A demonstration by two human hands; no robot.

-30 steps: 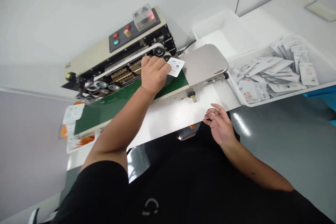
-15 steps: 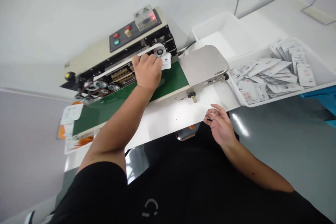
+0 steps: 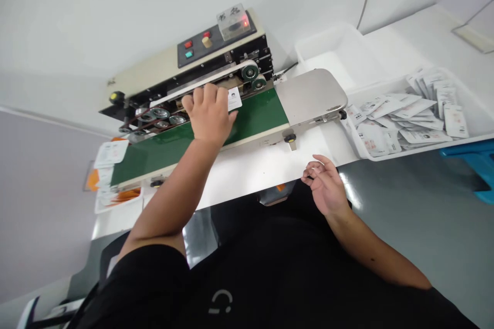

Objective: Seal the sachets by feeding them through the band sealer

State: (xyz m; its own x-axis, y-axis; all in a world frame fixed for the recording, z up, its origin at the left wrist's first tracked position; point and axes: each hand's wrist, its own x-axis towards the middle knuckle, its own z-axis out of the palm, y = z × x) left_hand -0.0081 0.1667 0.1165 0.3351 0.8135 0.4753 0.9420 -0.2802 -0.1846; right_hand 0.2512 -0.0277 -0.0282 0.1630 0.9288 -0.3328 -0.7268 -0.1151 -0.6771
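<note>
One white pouch (image 3: pixel 234 98) on the far edge of the green belt (image 3: pixel 262 113), upper edge against the guide rail of the sealer (image 3: pixel 154 74), just left of two grey rollers (image 3: pixel 253 76). Over its left part, the left hand (image 3: pixel 210 115), palm down, fingers stretched along the rail; pinched or merely pressed flat, hard to tell from this angle. Well apart, the right hand (image 3: pixel 326 189) at the near edge of the white table (image 3: pixel 254 164), slack, fingers loosely curled, holding nothing.

Right of the belt, one curved steel plate (image 3: pixel 312 93). Beyond it, two white trays. In the nearer tray (image 3: pixel 424 148), a loose, overlapping heap of printed pouches (image 3: pixel 405 118), well over a dozen, some flat, some leaning on edge at the far right end. Behind it, against the wall, the farther tray (image 3: pixel 332 46).

On top of the sealer, one dark control panel (image 3: pixel 219 36) with two red buttons, one teal button and one beige knob, plus a clear box (image 3: pixel 233 20) with a single red light glowing. At the belt's left end, a few more flat pouches (image 3: pixel 111 153), and just below them a shallow tray (image 3: pixel 119 198) with something orange inside.
</note>
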